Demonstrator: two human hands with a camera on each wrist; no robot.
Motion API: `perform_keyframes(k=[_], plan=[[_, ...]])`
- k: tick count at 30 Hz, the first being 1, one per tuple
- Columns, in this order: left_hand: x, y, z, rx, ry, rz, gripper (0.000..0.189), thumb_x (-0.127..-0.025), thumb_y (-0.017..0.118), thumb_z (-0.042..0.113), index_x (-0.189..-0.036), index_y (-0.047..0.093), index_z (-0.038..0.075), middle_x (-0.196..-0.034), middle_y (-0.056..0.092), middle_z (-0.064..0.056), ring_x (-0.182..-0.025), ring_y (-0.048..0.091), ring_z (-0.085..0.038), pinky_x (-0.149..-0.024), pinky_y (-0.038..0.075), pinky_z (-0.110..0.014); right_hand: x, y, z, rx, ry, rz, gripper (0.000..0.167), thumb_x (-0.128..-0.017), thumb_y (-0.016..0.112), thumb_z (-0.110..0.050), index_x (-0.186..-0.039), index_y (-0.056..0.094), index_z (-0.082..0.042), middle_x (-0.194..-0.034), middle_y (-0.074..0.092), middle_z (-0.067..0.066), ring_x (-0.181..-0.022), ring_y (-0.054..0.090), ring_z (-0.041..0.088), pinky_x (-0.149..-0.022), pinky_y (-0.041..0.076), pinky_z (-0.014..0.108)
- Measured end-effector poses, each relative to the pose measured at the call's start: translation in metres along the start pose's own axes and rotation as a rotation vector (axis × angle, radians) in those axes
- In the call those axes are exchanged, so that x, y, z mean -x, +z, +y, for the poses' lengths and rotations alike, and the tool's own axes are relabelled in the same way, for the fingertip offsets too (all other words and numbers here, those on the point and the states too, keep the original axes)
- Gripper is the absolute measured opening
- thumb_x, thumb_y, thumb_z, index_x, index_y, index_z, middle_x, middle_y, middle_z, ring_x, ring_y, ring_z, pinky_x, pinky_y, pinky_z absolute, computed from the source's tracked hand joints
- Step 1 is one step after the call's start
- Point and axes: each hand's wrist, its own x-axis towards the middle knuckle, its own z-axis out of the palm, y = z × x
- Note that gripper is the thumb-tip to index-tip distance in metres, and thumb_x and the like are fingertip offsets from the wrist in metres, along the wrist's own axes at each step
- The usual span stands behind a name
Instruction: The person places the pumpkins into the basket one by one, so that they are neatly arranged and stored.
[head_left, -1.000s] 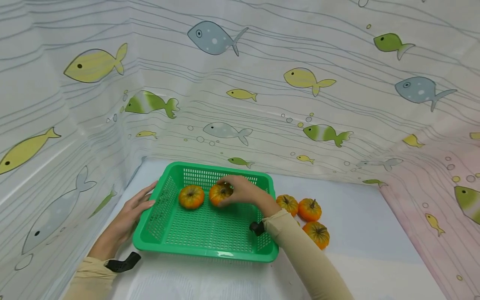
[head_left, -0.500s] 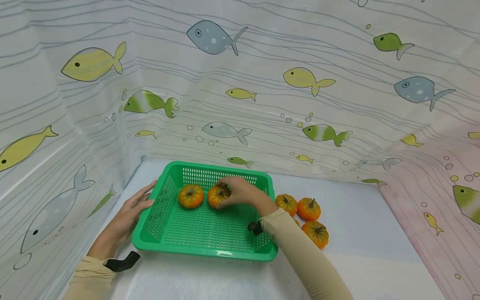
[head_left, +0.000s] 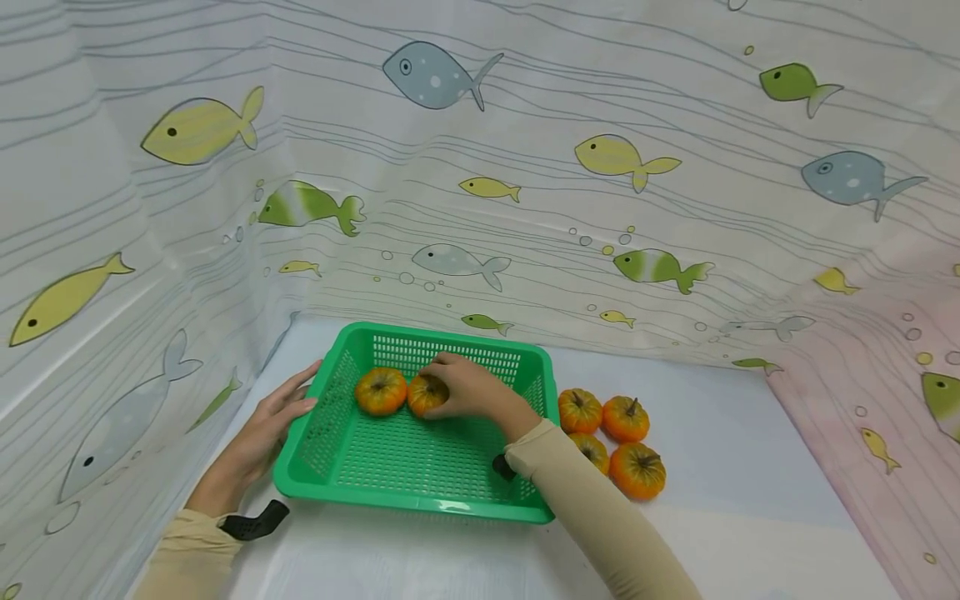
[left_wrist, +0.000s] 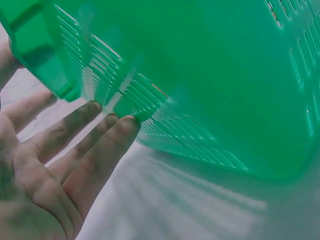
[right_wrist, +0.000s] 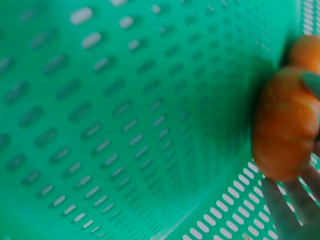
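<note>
Green basket (right_wrist: 220, 105) perforated with rows of slots, spread from six through twelve o'clock, orange pumpkin (right_wrist: 282, 125) at three o'clock, fingers of the right hand (right_wrist: 285, 215) at its lower side towards four o'clock, second pumpkin (right_wrist: 306, 52) just beyond towards two o'clock, partly cropped.

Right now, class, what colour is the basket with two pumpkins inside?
The basket is green; the head view shows it best.

The basket (head_left: 408, 501) is glossy plastic, the sleeves (head_left: 600, 517) matt cloth.
</note>
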Motion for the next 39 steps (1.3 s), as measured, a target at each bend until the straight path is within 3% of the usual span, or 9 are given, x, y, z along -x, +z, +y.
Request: perform_keyframes(k=[8, 29, 39], plan=[[-0.0030, 0.0028, 0.0002, 0.001, -0.007, 0.003, 0.063, -0.111, 0.046, 0.018, -0.167, 0.018, 0.019, -0.139, 0.051, 0.022, -0.114, 0.065, -0.002, -0.086, 0.059, -0.030, 0.0033, -0.0023, -0.0001, 0.025, 0.038, -0.001, 0.062, -0.085, 0.083, -0.040, -0.140, 0.064, -0.018, -0.133, 0.062, 0.001, -0.115, 0.060, 0.014, -0.100, 0.053, 0.031], [-0.0021, -0.0027, -0.0035, 0.013, 0.026, -0.024, 0.062, -0.112, 0.042, 0.015, -0.168, 0.017, 0.019, -0.142, 0.050, 0.021, -0.116, 0.064, -0.001, -0.086, 0.059, -0.029, 0.0029, -0.0040, -0.0006, -0.027, 0.023, 0.020, 0.058, -0.085, 0.083, -0.041, -0.136, 0.066, -0.017, -0.128, 0.064, -0.001, -0.111, 0.060, 0.012, -0.100, 0.053, 0.031], [-0.0008, -0.0011, -0.0024, 0.005, 0.014, -0.013, 0.062, -0.111, 0.044, 0.015, -0.167, 0.018, 0.019, -0.140, 0.051, 0.023, -0.114, 0.065, -0.002, -0.085, 0.060, -0.030, 0.0041, -0.0024, -0.0009, -0.038, 0.029, 0.012, 0.059, -0.084, 0.084, -0.041, -0.135, 0.066, -0.017, -0.128, 0.064, -0.001, -0.111, 0.060, 0.012, -0.100, 0.052, 0.030]])
